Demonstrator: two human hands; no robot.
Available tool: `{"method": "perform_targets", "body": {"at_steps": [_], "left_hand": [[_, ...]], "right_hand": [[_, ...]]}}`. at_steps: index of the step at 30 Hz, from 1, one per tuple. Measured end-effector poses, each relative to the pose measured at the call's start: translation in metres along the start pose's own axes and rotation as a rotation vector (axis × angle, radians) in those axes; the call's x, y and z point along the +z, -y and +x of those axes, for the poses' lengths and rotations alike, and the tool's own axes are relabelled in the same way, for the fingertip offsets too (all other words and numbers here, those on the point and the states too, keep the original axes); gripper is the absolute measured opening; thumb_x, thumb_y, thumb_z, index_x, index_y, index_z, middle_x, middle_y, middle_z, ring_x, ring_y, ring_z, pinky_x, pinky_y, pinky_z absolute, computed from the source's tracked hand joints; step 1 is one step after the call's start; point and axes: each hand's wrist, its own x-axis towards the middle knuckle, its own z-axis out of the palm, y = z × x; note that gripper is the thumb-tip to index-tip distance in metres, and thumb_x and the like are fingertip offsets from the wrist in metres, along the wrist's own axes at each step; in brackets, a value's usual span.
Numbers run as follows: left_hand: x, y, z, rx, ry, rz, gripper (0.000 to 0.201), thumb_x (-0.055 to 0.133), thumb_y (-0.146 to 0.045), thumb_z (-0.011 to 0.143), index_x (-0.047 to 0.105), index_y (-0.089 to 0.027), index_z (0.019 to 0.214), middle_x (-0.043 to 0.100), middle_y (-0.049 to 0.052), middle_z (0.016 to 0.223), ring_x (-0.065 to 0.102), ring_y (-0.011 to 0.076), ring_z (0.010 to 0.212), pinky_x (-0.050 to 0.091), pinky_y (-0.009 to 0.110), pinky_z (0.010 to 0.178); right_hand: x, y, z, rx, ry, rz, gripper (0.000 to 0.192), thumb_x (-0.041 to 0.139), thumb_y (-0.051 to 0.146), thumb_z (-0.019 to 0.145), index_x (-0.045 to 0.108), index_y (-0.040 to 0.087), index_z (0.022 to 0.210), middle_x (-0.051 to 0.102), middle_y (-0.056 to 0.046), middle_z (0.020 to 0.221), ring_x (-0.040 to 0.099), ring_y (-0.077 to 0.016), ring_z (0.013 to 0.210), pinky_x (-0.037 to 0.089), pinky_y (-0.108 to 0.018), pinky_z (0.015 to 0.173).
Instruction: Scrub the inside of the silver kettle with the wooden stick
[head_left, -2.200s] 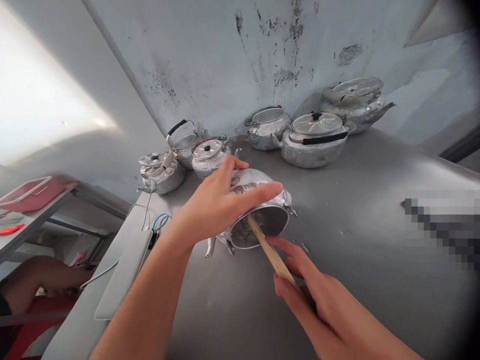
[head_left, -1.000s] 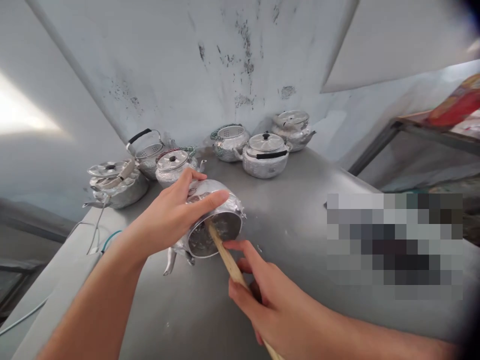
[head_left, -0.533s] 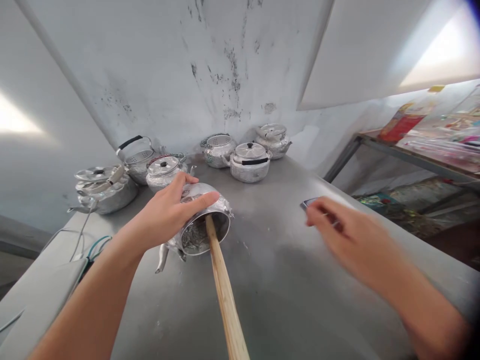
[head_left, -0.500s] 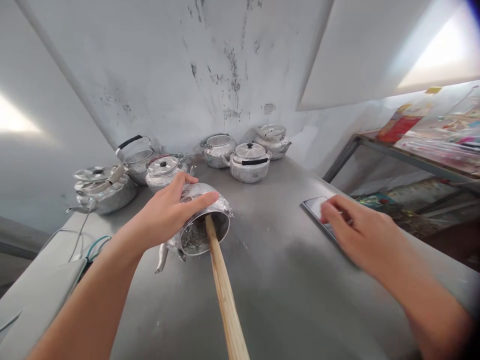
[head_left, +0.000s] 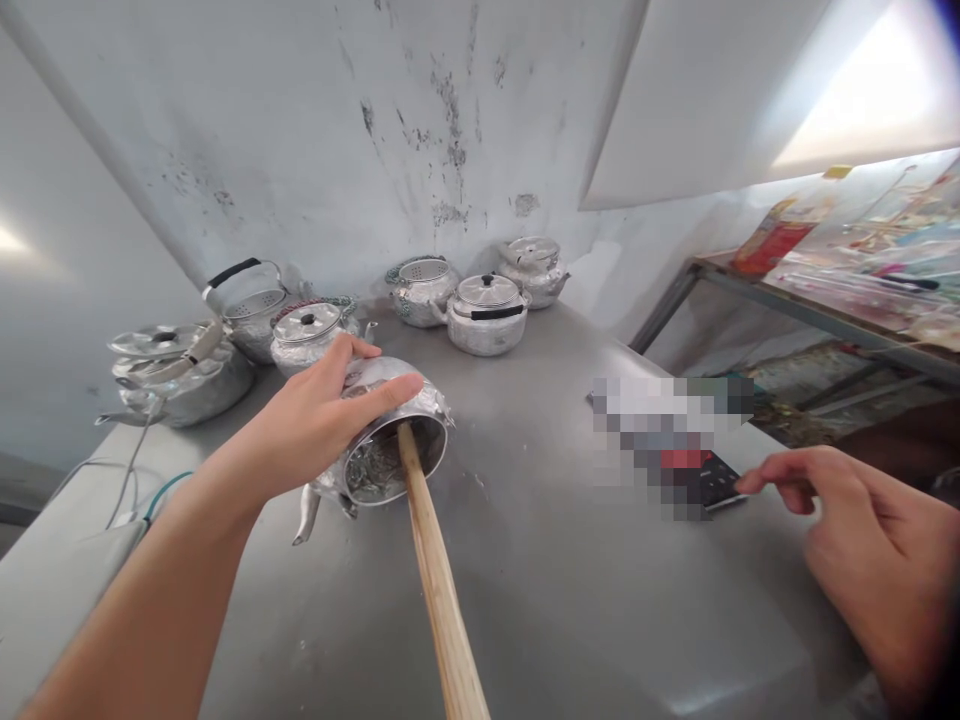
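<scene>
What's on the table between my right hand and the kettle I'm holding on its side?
In the head view, the wooden stick and bare metal table lie between the right hand and the kettle; the phone sits by the fingertips.

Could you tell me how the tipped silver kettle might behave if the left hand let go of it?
The tipped silver kettle lies on its rounded side, so it would probably roll. It looks thin-walled, likely light. The wooden stick inside might lever it.
</scene>
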Motion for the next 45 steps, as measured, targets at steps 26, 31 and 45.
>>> {"method": "perform_targets", "body": {"at_steps": [26, 31, 45], "left_hand": [[-0.001, -0.003, -0.001, -0.020, 0.007, -0.009, 0.080, 0.051, -0.091, 0.081, 0.056, -0.029, 0.132, 0.056, 0.000, 0.065, 0.061, 0.0313, 0.070, 0.040, 0.036, 0.063], [-0.001, -0.003, -0.001, -0.023, 0.007, -0.006, 0.081, 0.051, -0.091, 0.081, 0.056, -0.029, 0.133, 0.060, 0.001, 0.070, 0.062, 0.0314, 0.073, 0.040, 0.036, 0.064], [-0.002, -0.004, -0.001, -0.019, 0.015, -0.014, 0.078, 0.052, -0.089, 0.083, 0.055, -0.029, 0.133, 0.056, 0.000, 0.065, 0.062, 0.0315, 0.071, 0.038, 0.035, 0.062]], "right_hand": [[0.011, -0.008, 0.015, 0.003, 0.142, -0.088, 0.029, 0.050, 0.040, 0.092, 0.076, 0.028, 0.091, 0.078, -0.007, 0.093, 0.069, -0.0321, 0.091, 0.048, -0.039, 0.075], [0.012, -0.010, 0.011, -0.007, 0.017, -0.164, 0.037, 0.045, 0.040, 0.098, 0.075, 0.024, 0.113, 0.074, -0.010, 0.088, 0.067, -0.0358, 0.094, 0.046, -0.043, 0.076], [0.015, -0.021, 0.020, -0.133, 0.236, -0.082, 0.033, 0.045, 0.037, 0.099, 0.076, 0.030, 0.107, 0.082, -0.007, 0.119, 0.072, -0.0310, 0.114, 0.053, -0.037, 0.091]]}}
